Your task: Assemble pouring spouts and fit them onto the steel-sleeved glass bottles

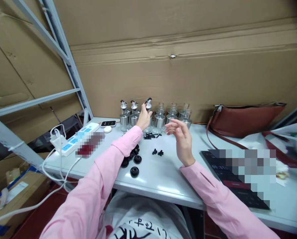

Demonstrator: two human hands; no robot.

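Note:
My left hand [144, 118] reaches to a glass oil bottle with a metal sleeve, its fingers closed around the white-and-black pour spout [148, 103] on top. Two bottles to its left carry similar spouts [134, 105]. Several bottles [159, 120] to its right have bare glass necks. My right hand [182, 137] is raised over the table, fingers loosely spread and holding nothing, in front of the right-hand bottles. Round black plastic parts [134, 171] lie by my left forearm, which hides some. Short black tubes [150, 135] and small black pieces [157, 152] lie between my hands.
A white power strip [73, 141] with cables, a small black device [108, 123] and a white round object [108, 129] are at the left. On the right are a brown bag [245, 119] and a dark tablet-like screen [228, 176]. Cardboard [188, 79] stands behind the table.

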